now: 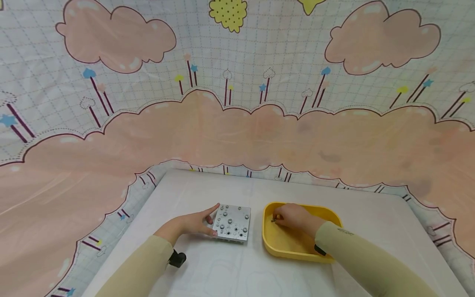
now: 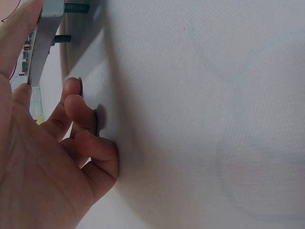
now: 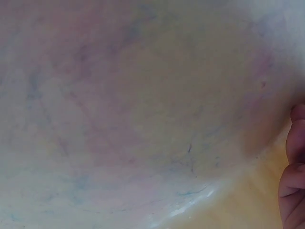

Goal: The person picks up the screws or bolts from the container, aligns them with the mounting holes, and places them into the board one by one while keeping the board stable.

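Observation:
My left hand spans the left side of a square silver metal plate, gripping it between the thumb at the near corner and a finger at the far corner. Several socket-head screws and a few dark holes dot the plate's top. In the left wrist view, threaded screw ends stick out beneath the plate, while the other fingers curl below it. Inside a yellow tray, my right hand pinches a small dark metal fastener. Only curled fingers of that hand appear in the right wrist view.
A white cloth-like cover spreads over the table under the plate and tray. Behind it hangs a printed curtain with clouds and stars. A black wrist device sits at the left sleeve. The right forearm crosses the tray's right rim.

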The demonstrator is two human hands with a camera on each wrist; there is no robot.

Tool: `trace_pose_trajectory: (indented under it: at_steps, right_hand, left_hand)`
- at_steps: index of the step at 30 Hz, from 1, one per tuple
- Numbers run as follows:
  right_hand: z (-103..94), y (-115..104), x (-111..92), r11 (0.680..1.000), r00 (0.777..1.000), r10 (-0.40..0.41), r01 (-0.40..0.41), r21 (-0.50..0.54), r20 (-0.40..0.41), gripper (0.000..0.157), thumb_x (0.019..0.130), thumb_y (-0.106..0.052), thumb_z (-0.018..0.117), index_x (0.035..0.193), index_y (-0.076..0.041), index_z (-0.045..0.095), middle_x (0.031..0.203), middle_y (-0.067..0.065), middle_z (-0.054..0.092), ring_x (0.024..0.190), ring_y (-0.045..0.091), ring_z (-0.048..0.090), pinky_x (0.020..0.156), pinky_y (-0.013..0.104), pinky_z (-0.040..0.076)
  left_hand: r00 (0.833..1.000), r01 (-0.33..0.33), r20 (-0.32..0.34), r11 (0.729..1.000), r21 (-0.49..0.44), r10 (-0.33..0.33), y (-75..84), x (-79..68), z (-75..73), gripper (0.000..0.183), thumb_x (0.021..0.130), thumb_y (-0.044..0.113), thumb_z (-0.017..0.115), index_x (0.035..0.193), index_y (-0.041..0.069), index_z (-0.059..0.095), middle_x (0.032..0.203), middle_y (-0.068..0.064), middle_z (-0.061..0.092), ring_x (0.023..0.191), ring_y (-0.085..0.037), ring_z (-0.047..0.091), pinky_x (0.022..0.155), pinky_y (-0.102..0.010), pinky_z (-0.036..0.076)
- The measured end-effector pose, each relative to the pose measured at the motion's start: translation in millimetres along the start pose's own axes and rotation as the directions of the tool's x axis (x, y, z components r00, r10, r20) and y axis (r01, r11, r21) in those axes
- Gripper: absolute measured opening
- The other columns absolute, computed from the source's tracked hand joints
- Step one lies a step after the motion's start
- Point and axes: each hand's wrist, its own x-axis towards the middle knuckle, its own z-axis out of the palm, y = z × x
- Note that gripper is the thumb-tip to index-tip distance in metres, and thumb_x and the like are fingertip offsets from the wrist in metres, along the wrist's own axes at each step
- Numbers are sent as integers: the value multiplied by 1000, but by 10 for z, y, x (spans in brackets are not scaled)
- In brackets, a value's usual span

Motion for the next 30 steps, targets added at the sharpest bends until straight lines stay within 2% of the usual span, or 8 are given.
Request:
trace_pose_trajectory:
  at_steps: [8,12,16,21,28,30]
  right_hand:
    - [-11,-27,-1,998,998,52,-53,35,21,6,88,-19,75,90,-18,69,79,-11,58,72,11,50,75,32,47]
    - [-48,-29,-25,996,999,50,-50,73,11,8,86,-17,75,89,-19,67,78,-11,57,72,12,50,74,32,47]
    - [-97,-19,-69,987,999,52,-51,151,-1,10,85,-14,73,89,-20,66,81,-11,58,74,12,51,75,32,47]
    - [-142,8,-127,960,997,75,-72,270,-3,11,86,-13,74,92,-19,67,84,-9,61,75,12,54,71,29,48]
    - [-261,33,-166,952,997,54,-33,303,-62,9,88,-10,74,95,-14,70,82,-7,61,69,11,55,64,26,49]
    - [-313,28,-168,948,995,70,-44,316,-71,9,89,-9,73,96,-13,71,82,-7,62,68,11,56,63,26,50]
  left_hand:
    - [1000,-2,0,1000,6,2,13,3,3,108,76,43,85,160,32,17,112,3,51,102,-21,47,94,-46,35]
    - [1000,-2,-2,1000,7,2,10,11,11,108,75,43,85,160,33,17,112,3,51,102,-20,47,94,-46,35]
    - [1000,2,-6,1000,10,-2,11,17,12,109,75,44,85,159,33,18,111,3,52,103,-21,47,95,-47,36]
    - [1000,0,-4,1000,3,0,7,14,4,110,74,44,86,160,32,18,111,3,52,103,-21,47,96,-48,36]
    - [1000,1,1,1000,9,-1,8,-2,-5,110,74,45,86,160,32,18,111,3,51,104,-22,46,96,-48,35]
    - [1000,3,-1,1000,8,-3,11,-7,-7,110,74,45,86,160,32,18,111,2,51,105,-22,47,96,-48,35]
